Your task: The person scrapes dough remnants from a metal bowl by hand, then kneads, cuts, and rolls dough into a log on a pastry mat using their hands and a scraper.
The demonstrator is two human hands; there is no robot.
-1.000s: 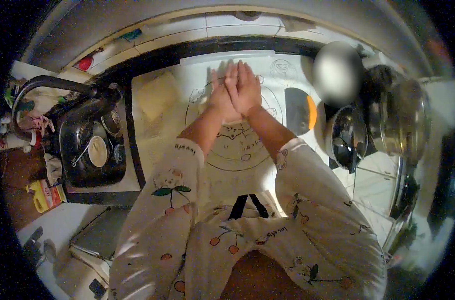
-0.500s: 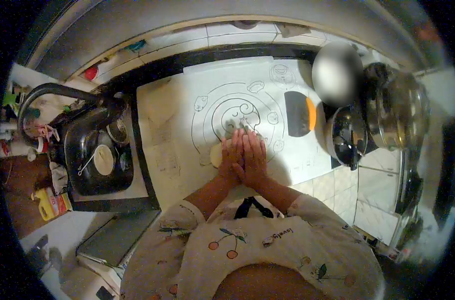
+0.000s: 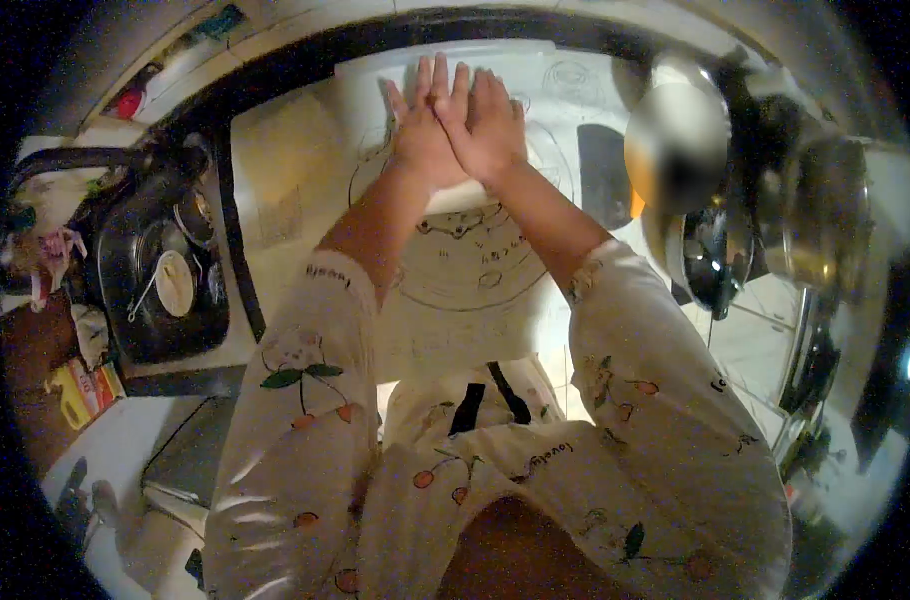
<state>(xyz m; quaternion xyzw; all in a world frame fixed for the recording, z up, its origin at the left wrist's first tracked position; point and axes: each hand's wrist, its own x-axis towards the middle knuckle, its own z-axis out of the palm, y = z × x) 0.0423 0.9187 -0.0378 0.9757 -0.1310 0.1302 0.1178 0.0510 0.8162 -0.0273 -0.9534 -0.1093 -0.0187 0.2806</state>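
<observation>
A pale lump of dough (image 3: 461, 198) lies on a white kneading mat (image 3: 325, 300) printed with circles and small figures. My left hand (image 3: 422, 148) presses flat over it, fingers spread and pointing to the mat's far edge. Overlapping it from the right, my right hand (image 3: 490, 145) also lies flat, its thumb side across the left hand. Only the dough's near edge shows below my palms and wrists; the rest is hidden. To the right of my hands, a dark scraper (image 3: 603, 165) with an orange edge rests on the mat.
On the left is a black sink (image 3: 150, 345) with a faucet, holding a pale round dish (image 3: 176, 284) and other utensils. A dark glossy pan (image 3: 717, 255) and a large metal pot (image 3: 825, 215) stand at the right. A yellow bottle (image 3: 73, 398) sits low at left.
Both hands have moved forward, away from my body, with arms stretched out. The dough, beside my left hand before, is now beneath both hands. The view has tilted downward.
</observation>
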